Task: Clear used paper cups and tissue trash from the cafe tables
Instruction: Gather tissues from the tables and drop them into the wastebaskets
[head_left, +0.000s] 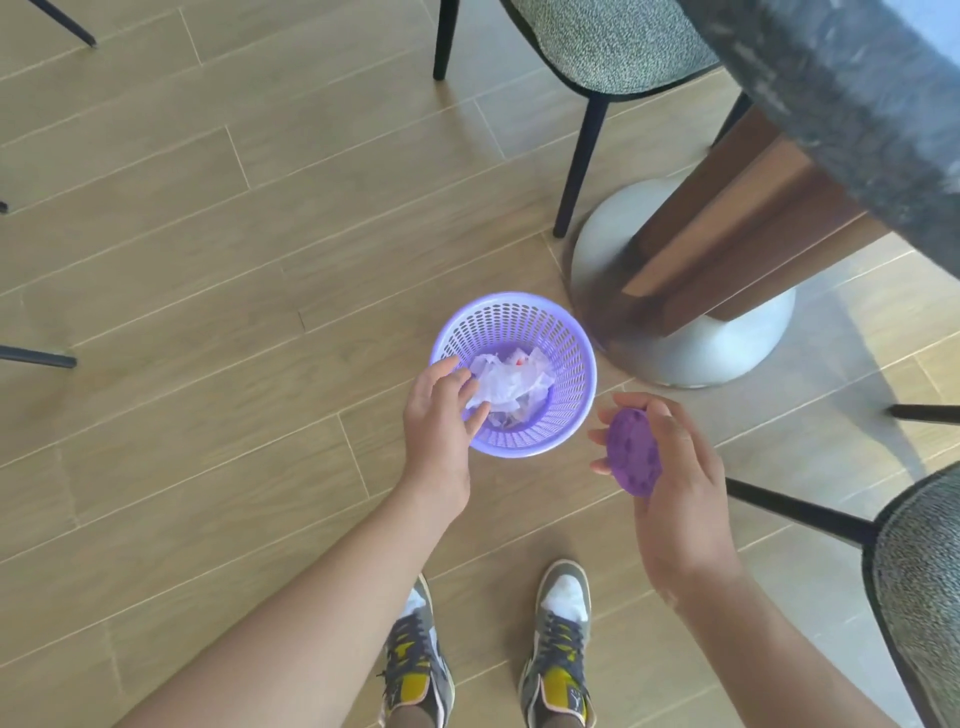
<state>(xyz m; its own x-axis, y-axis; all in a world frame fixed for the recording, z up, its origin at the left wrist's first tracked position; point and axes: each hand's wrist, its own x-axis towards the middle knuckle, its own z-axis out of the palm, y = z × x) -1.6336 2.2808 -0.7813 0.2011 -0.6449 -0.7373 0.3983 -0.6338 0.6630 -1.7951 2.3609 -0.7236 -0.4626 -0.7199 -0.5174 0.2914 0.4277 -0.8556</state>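
One wad of tissue (506, 387) lies in the basket (571, 364) on the floor (208, 260), beside the table base (727, 353). The left hand (441, 415) hovers at the rim, its fingers (480, 415) loosely curled against the tissue's edge; whether they pinch it cannot be told. The right hand (675, 467) grips a purple disc (635, 452). Any release is best made low inside the basket, so that nothing spills over.

Floor (182, 249) – pale wood-look planks. Purple basket (519, 322) upright near middle, just beside white domed table base (727, 353). Black chair legs (579, 166) behind base, more at frame edges. Shoes (561, 660) planted near basket – toes toward it.
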